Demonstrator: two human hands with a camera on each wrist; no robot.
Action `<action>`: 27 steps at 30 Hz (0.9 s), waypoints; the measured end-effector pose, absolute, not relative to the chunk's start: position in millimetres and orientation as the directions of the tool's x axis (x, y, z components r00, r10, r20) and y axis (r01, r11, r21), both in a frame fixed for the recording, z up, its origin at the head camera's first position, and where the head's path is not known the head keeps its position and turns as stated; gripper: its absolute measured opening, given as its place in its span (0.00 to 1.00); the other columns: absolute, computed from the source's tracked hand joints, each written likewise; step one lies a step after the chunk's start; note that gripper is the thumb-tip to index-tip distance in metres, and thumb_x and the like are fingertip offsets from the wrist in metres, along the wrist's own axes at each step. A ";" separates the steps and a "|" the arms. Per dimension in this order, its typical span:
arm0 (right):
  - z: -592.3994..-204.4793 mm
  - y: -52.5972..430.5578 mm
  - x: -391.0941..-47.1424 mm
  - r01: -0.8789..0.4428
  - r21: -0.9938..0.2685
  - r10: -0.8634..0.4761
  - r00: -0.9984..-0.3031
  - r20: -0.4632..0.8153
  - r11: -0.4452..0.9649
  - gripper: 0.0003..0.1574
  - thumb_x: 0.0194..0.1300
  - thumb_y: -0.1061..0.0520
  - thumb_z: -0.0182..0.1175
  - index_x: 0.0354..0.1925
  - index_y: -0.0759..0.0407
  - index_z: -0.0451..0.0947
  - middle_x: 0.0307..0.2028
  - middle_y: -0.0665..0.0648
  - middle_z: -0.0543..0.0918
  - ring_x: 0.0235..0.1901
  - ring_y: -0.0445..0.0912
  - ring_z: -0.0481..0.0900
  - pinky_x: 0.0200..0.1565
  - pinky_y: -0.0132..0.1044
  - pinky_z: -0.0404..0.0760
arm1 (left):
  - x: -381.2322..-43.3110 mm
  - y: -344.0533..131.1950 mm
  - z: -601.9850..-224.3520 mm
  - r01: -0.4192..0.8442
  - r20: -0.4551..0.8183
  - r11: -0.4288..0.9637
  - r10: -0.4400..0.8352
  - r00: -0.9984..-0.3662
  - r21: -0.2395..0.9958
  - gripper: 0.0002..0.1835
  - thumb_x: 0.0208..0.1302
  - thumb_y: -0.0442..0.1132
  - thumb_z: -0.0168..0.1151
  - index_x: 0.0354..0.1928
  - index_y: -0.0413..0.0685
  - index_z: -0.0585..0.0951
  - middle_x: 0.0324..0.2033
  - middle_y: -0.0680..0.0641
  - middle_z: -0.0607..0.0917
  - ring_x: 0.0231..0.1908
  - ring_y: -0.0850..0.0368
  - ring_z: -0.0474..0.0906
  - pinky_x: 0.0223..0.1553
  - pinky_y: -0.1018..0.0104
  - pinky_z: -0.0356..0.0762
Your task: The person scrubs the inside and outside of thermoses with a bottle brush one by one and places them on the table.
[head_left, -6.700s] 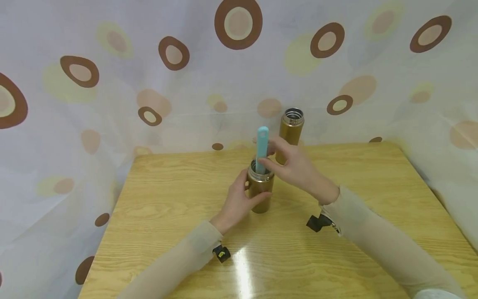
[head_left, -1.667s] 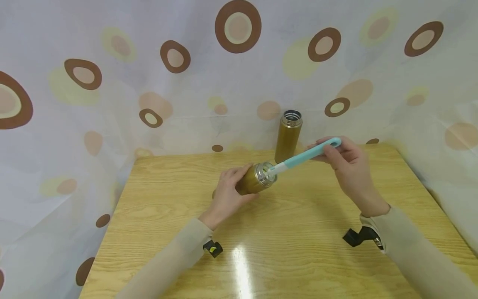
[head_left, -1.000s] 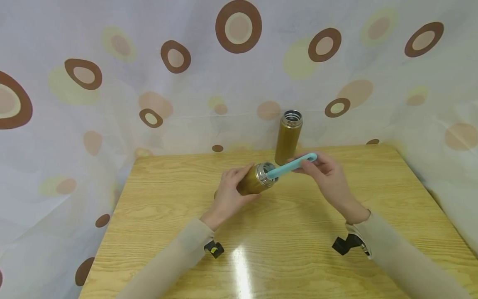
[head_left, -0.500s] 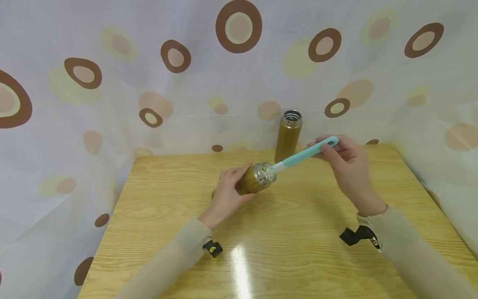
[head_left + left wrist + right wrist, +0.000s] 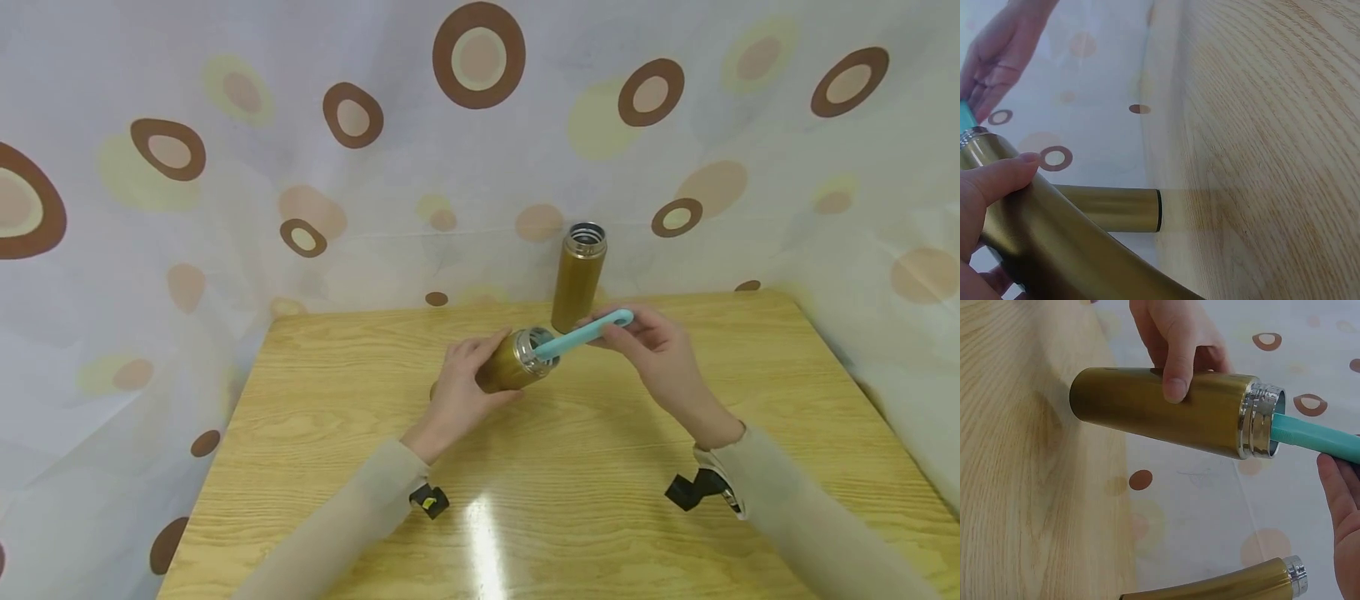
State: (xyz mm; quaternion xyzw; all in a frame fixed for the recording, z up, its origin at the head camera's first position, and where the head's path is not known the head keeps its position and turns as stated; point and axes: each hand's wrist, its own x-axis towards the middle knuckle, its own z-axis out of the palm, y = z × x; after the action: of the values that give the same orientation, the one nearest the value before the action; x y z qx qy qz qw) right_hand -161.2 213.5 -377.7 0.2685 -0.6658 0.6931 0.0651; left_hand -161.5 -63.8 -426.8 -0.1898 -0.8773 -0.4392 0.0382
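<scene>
A gold thermos bottle (image 5: 504,367) with a silver threaded neck is tilted over the table, its uncapped mouth facing right. My left hand (image 5: 459,398) grips it round the body, thumb on the near side, as the right wrist view also shows on the bottle (image 5: 1166,409). My right hand (image 5: 663,362) pinches the teal handle of a bottle brush (image 5: 581,335) between thumb and fingers. The handle's lower end sits inside the mouth; the brush head is hidden within. In the left wrist view my left thumb (image 5: 1013,175) presses along the bottle.
A second gold thermos bottle (image 5: 577,279) stands upright and uncapped at the table's back edge, just behind the right hand. Patterned cloth (image 5: 420,167) hangs behind the wooden table (image 5: 337,392) and along its sides.
Earlier the held bottle stood upright; it now leans right. Over the last second the right hand has drawn the brush partly out, baring its white shaft, then pushed it back in.
</scene>
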 end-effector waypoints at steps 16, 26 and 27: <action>-351.6 227.2 -165.1 -0.508 -0.808 -0.115 -0.821 0.559 -0.299 0.12 0.76 0.76 0.50 0.51 0.85 0.75 0.45 0.65 0.89 0.48 0.52 0.89 0.55 0.43 0.85 | -161.1 -65.9 -426.5 0.356 0.218 0.555 0.300 -0.929 0.752 0.48 0.55 0.40 0.83 0.77 0.60 0.70 0.64 0.43 0.77 0.63 0.44 0.68 0.63 0.42 0.74; -375.6 213.2 -162.4 -0.431 -0.895 -0.251 -0.859 0.446 -0.115 0.13 0.78 0.69 0.54 0.54 0.77 0.77 0.50 0.57 0.89 0.49 0.46 0.89 0.56 0.41 0.84 | -159.7 -65.0 -425.6 0.378 0.236 0.532 0.316 -0.919 0.758 0.47 0.55 0.41 0.83 0.77 0.57 0.70 0.64 0.42 0.78 0.62 0.44 0.68 0.62 0.42 0.74; -376.5 212.4 -162.0 -0.425 -0.899 -0.261 -0.860 0.438 -0.109 0.13 0.78 0.69 0.54 0.54 0.76 0.78 0.50 0.57 0.89 0.50 0.46 0.88 0.56 0.41 0.84 | -159.2 -64.9 -426.0 0.380 0.238 0.530 0.318 -0.918 0.758 0.47 0.55 0.41 0.83 0.77 0.57 0.70 0.64 0.42 0.78 0.62 0.45 0.68 0.62 0.43 0.74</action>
State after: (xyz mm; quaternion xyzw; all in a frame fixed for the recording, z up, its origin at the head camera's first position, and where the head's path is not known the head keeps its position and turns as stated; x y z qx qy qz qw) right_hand -162.0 212.4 -376.5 0.2577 -0.6650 0.6985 0.0587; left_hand -159.2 -64.9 -426.0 -0.1998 -0.8738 -0.4420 0.0353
